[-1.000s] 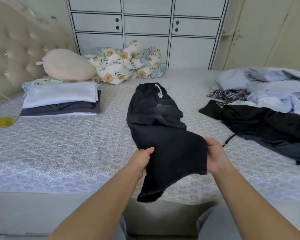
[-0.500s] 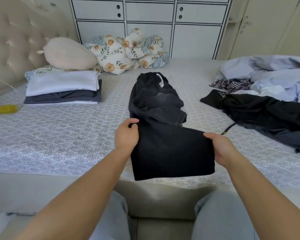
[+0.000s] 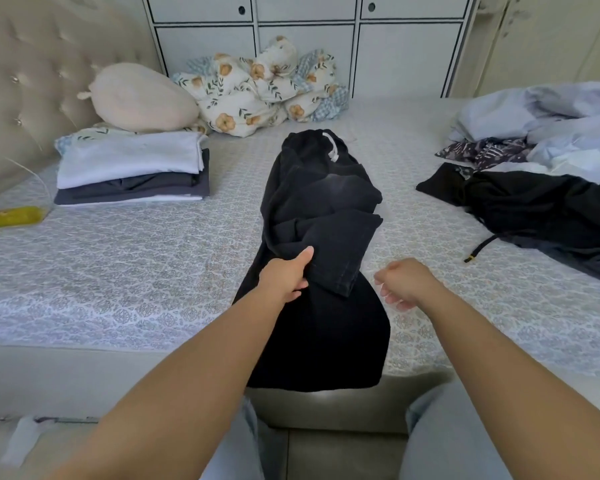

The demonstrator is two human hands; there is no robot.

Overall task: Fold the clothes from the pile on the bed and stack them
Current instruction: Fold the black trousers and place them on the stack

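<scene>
1. The folded stack (image 3: 132,171) sits at the far left of the bed (image 3: 136,265), near the headboard.
2. Your left hand (image 3: 286,277) grips a fold of the black trousers (image 3: 321,258) — thumb on top — lying mid-bed.
3. Your right hand (image 3: 404,282) hovers just beside them, fingers loosely curled, holding nothing.
4. The unfolded pile (image 3: 548,168) lies far right.

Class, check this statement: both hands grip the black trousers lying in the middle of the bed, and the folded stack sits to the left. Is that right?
Not quite. Only the left hand grips the black trousers; the right hand holds nothing, beside them. The head view shows this. The folded stack does sit to the left.
</scene>
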